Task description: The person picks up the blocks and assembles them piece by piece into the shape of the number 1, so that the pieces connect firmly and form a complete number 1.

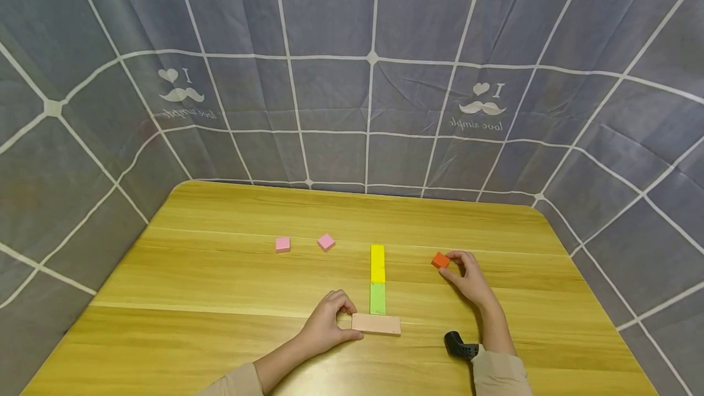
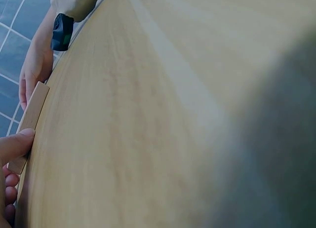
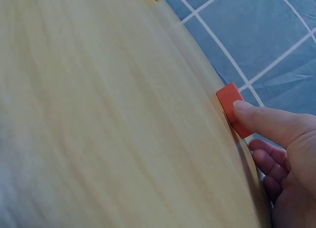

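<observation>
A pale wooden block (image 1: 376,324) lies crosswise on the table, its left end between the thumb and fingers of my left hand (image 1: 326,326). In the left wrist view the thumb presses on that block (image 2: 33,108). Directly beyond it lies a light green block (image 1: 377,299), with a yellow block (image 1: 377,264) end to end behind that. Over to the right, my right hand (image 1: 472,278) pinches a small orange block (image 1: 440,260) at the table. The right wrist view shows the thumb on the orange block's (image 3: 229,98) face.
Two small pink blocks, one squared (image 1: 283,244) and one turned (image 1: 326,242), lie at the back left. A black device (image 1: 461,346) sits at the right wrist. Grey gridded curtain (image 1: 330,96) surrounds the wooden table (image 1: 220,274) at the back and sides.
</observation>
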{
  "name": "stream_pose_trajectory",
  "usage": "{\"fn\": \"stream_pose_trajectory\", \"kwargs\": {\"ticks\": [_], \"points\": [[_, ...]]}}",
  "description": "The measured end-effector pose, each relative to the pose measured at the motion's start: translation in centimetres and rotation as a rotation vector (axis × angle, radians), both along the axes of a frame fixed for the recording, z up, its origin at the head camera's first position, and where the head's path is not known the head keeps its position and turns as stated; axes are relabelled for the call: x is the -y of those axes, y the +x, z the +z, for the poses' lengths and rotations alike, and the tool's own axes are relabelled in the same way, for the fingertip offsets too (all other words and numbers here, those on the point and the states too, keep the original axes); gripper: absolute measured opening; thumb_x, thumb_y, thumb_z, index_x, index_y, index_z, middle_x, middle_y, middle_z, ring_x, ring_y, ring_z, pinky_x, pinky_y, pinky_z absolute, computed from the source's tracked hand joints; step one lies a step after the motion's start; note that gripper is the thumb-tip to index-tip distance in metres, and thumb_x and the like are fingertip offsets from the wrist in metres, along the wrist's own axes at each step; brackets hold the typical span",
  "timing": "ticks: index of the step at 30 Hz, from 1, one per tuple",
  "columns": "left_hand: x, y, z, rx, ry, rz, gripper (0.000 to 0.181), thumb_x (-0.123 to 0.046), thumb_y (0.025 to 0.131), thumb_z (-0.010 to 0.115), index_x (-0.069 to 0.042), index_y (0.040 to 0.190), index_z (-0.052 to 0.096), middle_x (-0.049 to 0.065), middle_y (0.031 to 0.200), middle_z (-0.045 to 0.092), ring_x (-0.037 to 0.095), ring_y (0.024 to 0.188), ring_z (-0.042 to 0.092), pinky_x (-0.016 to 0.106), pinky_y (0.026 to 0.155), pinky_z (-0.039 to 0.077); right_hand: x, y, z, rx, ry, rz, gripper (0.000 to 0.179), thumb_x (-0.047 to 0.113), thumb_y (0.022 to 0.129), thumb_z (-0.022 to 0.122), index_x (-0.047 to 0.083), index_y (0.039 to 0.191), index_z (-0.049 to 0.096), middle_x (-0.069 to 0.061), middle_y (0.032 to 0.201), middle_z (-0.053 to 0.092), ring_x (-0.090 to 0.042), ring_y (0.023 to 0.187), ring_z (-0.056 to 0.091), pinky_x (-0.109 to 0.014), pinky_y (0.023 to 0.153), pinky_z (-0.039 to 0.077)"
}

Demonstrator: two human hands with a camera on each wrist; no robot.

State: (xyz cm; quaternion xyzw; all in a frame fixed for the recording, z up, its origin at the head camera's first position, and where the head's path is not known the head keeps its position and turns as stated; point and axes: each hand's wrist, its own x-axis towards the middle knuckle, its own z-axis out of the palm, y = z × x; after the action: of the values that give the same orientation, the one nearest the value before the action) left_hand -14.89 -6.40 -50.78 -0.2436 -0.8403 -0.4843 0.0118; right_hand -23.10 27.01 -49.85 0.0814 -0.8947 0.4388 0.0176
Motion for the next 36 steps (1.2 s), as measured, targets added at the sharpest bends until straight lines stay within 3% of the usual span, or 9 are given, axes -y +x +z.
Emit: {"fn": "stream_pose_trajectory", "kwargs": {"ticks": [18, 26, 36], "points": [[0.0, 0.0, 0.0, 0.001, 0.002, 0.004, 0.037, -0.016, 0.06, 0.085, -0.013, 0.083, 0.056, -0.007, 0.081, 0.051, 0.009, 0.079, 0.044, 0.021, 0.071, 0.041, 0.1, 0.1, 0.3, 0.056, -0.049, -0.029, 0.037, 0.016, 0.091, 0.056, -0.007, 0.119, 0.046, -0.023, 0.118, 0.038, -0.034, 0.106, 0.039, -0.05, 0.095, 0.031], [0.0, 0.0, 0.1, 0.008, -0.001, -0.001, 0.036, -0.017, 0.061, 0.084, -0.013, 0.083, 0.056, -0.008, 0.083, 0.051, 0.009, 0.08, 0.044, 0.022, 0.072, 0.042, 0.3, -0.2, 0.4, 0.033, -0.047, -0.034, 0.037, 0.015, 0.092, 0.054, -0.005, 0.122, 0.045, -0.024, 0.121, 0.04, -0.036, 0.106, 0.042, -0.051, 0.094, 0.032], [0.0, -0.1, -0.1, -0.011, 0.013, 0.003, 0.037, -0.016, 0.059, 0.085, -0.013, 0.082, 0.056, -0.008, 0.082, 0.052, 0.007, 0.08, 0.044, 0.022, 0.072, 0.042, 1.7, -1.7, 1.3, -0.049, -0.039, 0.014, 0.032, 0.004, 0.091, 0.053, -0.004, 0.121, 0.046, -0.023, 0.115, 0.045, -0.032, 0.099, 0.047, -0.041, 0.083, 0.041]]}}
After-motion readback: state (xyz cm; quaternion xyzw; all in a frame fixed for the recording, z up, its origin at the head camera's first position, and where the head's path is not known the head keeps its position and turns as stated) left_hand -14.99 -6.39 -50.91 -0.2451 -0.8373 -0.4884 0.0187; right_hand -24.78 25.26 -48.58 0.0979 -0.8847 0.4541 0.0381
